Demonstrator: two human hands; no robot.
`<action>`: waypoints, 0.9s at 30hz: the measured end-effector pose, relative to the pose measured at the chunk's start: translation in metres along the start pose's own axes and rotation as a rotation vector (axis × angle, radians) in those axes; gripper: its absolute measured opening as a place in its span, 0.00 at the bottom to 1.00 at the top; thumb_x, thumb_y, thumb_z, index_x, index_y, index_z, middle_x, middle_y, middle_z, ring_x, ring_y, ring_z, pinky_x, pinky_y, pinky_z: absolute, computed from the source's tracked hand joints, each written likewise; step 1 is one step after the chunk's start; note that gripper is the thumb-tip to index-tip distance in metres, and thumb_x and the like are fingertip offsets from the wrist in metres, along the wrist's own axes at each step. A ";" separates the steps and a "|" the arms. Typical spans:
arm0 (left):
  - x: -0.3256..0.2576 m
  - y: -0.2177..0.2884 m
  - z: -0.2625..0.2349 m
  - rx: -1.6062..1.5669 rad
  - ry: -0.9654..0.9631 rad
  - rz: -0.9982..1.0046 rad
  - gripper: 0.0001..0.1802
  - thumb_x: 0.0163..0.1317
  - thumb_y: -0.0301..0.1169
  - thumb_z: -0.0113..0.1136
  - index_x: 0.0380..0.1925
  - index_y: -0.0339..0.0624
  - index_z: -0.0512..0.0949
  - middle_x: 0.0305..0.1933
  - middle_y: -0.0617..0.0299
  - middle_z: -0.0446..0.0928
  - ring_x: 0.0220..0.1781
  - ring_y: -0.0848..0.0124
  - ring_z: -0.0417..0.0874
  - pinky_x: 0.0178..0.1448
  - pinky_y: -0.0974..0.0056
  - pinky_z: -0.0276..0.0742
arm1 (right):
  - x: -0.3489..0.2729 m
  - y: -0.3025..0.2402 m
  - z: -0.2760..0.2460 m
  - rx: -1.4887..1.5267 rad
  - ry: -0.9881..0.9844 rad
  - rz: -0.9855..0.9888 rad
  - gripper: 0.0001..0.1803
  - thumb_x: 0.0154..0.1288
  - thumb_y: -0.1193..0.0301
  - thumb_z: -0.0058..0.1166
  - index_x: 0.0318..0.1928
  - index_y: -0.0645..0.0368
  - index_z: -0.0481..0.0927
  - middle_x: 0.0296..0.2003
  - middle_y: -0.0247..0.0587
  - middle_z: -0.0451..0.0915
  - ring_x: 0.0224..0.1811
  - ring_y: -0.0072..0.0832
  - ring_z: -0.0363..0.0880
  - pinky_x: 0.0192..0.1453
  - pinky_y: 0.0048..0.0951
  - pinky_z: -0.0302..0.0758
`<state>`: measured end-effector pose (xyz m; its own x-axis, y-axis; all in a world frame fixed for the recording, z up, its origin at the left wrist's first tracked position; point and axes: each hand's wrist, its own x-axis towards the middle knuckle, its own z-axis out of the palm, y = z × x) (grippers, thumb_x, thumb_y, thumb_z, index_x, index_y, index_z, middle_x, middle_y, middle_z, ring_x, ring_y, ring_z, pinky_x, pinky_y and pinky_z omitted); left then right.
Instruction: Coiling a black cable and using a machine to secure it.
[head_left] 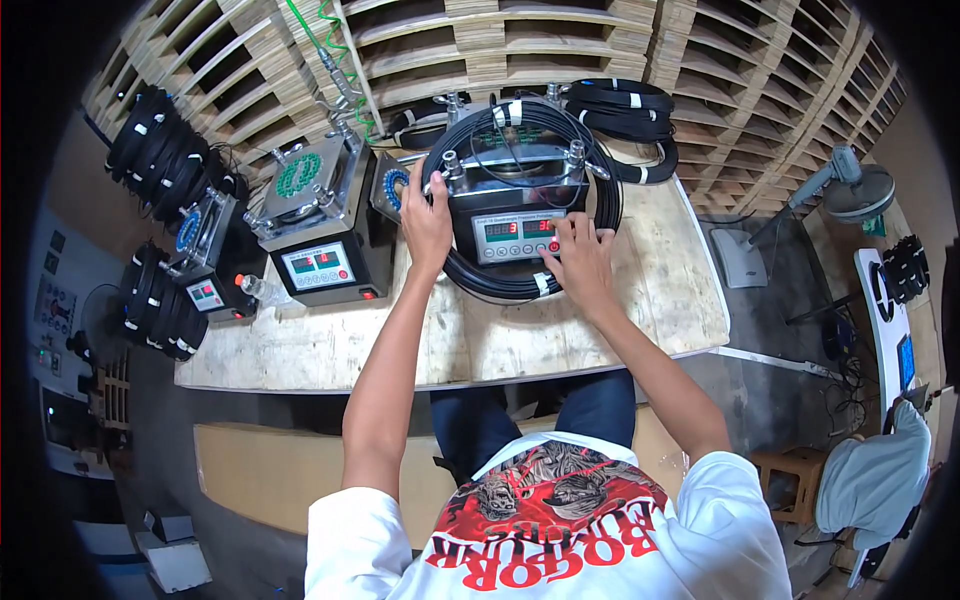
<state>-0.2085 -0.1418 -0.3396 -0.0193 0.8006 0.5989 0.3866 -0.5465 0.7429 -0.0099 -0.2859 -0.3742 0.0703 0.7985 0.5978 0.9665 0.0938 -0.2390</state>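
A coil of black cable (488,284), bound with white tape, is looped around the front of a dark tying machine (515,195) with a lit red display and round posts on top. My left hand (428,228) is closed on the coil's left side, thumb beside the machine's left post. My right hand (584,262) lies over the coil's lower right, its bent fingers apart at the right end of the control panel (513,237), close to its red button. A loose cable end crosses the machine's top. Whether a fingertip presses the button cannot be seen.
Two similar machines (318,262) (203,290) stand to the left on the wooden table (440,345), a plastic bottle (266,292) between them. More black coils (625,110) lie at the back right and hang at the left (160,150). Wooden pallets (560,40) rise behind; a fan (858,192) stands right.
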 end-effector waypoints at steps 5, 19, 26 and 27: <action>-0.002 -0.004 -0.001 0.026 0.001 0.009 0.30 0.73 0.52 0.45 0.64 0.42 0.71 0.50 0.38 0.77 0.52 0.42 0.79 0.58 0.51 0.72 | 0.001 -0.005 0.005 -0.074 -0.018 0.020 0.25 0.56 0.65 0.67 0.53 0.51 0.73 0.42 0.38 0.68 0.49 0.34 0.71 0.48 0.43 0.60; 0.000 -0.003 0.000 -0.088 -0.013 -0.049 0.32 0.73 0.54 0.46 0.64 0.42 0.72 0.53 0.42 0.76 0.54 0.48 0.78 0.62 0.54 0.69 | 0.003 -0.013 0.008 0.006 0.041 0.153 0.30 0.54 0.70 0.68 0.57 0.49 0.72 0.45 0.41 0.67 0.51 0.37 0.69 0.51 0.42 0.58; -0.003 -0.017 -0.012 -0.332 -0.010 -0.164 0.40 0.74 0.60 0.39 0.71 0.39 0.62 0.73 0.44 0.63 0.75 0.54 0.62 0.77 0.58 0.53 | 0.018 0.013 0.000 0.673 0.498 0.307 0.17 0.63 0.75 0.59 0.52 0.58 0.74 0.41 0.43 0.68 0.45 0.35 0.71 0.50 0.38 0.66; 0.002 -0.014 -0.024 -0.559 -0.102 -0.402 0.40 0.74 0.61 0.36 0.71 0.39 0.62 0.73 0.46 0.63 0.75 0.56 0.62 0.76 0.59 0.54 | 0.029 0.024 -0.007 0.589 0.611 0.377 0.16 0.65 0.74 0.57 0.52 0.60 0.74 0.42 0.44 0.68 0.44 0.34 0.71 0.50 0.37 0.68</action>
<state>-0.2355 -0.1383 -0.3413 0.0363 0.9716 0.2340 -0.1659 -0.2250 0.9601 0.0170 -0.2644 -0.3577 0.6340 0.4014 0.6610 0.5836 0.3124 -0.7495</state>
